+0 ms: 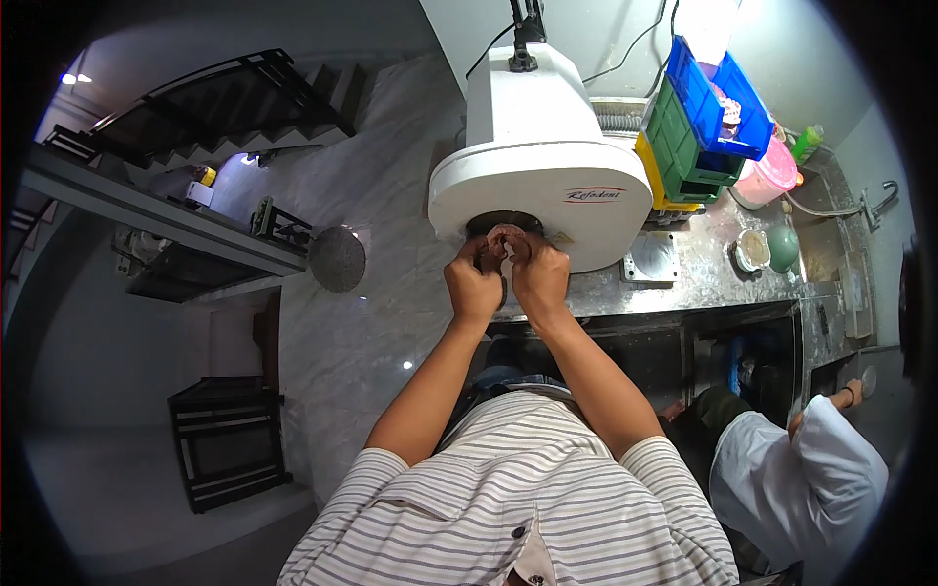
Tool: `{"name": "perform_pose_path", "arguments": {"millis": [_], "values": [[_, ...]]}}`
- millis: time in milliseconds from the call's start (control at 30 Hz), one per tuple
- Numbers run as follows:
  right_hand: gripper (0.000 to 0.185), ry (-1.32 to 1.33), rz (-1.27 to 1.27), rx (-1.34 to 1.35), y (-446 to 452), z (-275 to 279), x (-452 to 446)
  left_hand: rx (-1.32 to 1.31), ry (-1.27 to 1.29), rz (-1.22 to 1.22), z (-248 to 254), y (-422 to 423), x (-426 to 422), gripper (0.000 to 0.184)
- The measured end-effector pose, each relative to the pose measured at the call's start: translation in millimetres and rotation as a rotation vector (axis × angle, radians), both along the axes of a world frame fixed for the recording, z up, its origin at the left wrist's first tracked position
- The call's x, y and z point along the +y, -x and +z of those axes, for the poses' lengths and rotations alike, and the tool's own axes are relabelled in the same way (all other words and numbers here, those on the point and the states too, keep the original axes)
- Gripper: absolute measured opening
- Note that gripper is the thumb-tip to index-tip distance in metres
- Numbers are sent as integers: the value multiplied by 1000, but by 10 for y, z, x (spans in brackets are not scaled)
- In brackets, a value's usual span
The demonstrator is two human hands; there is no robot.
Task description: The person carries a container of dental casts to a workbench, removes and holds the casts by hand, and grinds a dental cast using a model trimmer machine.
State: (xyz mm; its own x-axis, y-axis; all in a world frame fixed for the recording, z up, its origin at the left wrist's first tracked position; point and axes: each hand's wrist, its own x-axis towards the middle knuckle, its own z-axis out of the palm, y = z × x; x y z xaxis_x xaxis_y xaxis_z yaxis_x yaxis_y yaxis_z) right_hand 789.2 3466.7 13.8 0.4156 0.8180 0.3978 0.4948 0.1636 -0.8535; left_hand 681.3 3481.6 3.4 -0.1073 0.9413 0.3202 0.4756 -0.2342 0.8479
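Note:
A white machine (528, 181) with "Refodent" lettering stands in front of me, with a dark round opening low on its front. At that opening I hold a small pinkish-brown curved piece (506, 234) between both hands. The fingers of my left hand (473, 285) are closed on its left side. My right hand (539, 278) grips its right side, with fingers bent and close to the machine's face. The fingertips are partly in shadow, and what lies behind the piece in the opening is hidden.
Stacked blue (752, 107), green (674, 127) and yellow bins stand right of the machine. Beyond are a pink tub (772, 176), a white cup (751, 250), a green bowl (783, 248) and a tap (884, 200). Another person in white (801, 479) is at lower right.

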Motion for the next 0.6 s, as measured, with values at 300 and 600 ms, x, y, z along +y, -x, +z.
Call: {"name": "perform_pose_path", "arguments": {"millis": [300,600], "values": [[9,6,-37,-69,-10,-128,28,-13,14,29,61,-61,-15,16],[13,-1,-47,-21,-8,-169,32,31,-44,38,-1,-47,25,13]]}}
